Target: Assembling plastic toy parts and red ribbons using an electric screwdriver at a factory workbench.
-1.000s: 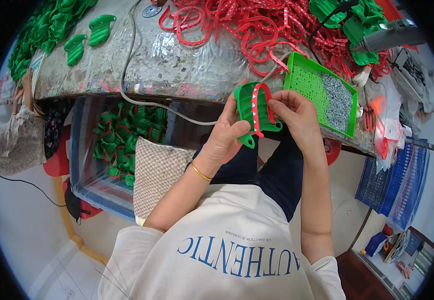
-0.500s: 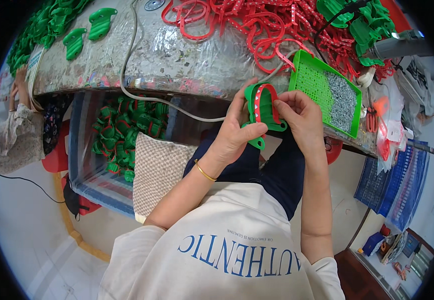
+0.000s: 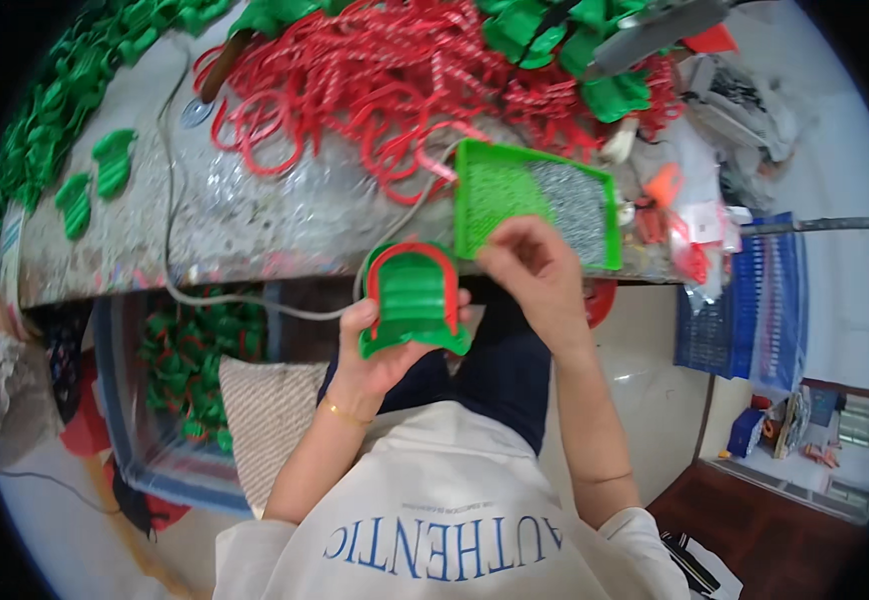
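Note:
My left hand (image 3: 383, 372) grips a curved green plastic piece (image 3: 413, 290) from below, its ridged inside facing up. A red strip (image 3: 452, 290) arches along that piece's rim. My right hand (image 3: 540, 275) is raised over the near edge of a bright green tray (image 3: 465, 215), its thumb and fingers drawn together. Whatever those fingertips may hold is too small to see. Small silvery metal bits (image 3: 577, 215) fill the tray's right part.
Red strips (image 3: 335, 85) lie heaped across the table (image 3: 255, 215), with green pieces (image 3: 50, 120) piled at far left. Below the table, a crate (image 3: 125, 400) holds green-and-red pieces (image 3: 190, 365). A pale cable (image 3: 168, 200) crosses the table edge. Beside the tray are orange-handled tools (image 3: 663, 187).
My right hand has left the red strip and moved to the tray's near edge. My left hand has turned the green piece so its inside shows. The whole view has shifted.

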{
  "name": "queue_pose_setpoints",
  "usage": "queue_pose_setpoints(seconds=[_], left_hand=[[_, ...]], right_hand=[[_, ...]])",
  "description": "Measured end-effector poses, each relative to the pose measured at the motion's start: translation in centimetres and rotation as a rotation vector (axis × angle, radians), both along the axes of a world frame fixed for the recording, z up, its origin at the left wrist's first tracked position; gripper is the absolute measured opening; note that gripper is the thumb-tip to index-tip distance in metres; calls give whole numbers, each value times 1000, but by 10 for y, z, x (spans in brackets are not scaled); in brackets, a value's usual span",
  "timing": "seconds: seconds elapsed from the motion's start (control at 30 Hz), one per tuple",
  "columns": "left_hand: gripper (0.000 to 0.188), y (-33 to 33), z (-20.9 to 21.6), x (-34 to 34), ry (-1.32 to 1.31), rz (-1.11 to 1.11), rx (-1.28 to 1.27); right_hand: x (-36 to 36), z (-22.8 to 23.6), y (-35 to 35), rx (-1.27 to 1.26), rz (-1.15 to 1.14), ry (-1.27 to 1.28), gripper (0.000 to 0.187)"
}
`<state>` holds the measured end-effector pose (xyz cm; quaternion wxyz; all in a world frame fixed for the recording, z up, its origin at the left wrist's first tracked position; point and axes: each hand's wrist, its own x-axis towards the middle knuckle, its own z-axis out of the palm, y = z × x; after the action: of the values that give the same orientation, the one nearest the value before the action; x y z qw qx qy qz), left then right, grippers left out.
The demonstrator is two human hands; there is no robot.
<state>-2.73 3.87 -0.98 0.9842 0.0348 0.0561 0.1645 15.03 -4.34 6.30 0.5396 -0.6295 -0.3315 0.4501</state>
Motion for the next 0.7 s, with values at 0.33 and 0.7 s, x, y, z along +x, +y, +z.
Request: queue_pose_setpoints(seconds=[0.33, 0.7], left_hand=[[81, -4, 8, 12, -28, -51, -16], [78, -9, -1, 19, -146, -98, -303]], right_hand=[[154, 129, 44, 344, -257, -651, 52], [118, 110, 68, 467, 709, -46, 57]])
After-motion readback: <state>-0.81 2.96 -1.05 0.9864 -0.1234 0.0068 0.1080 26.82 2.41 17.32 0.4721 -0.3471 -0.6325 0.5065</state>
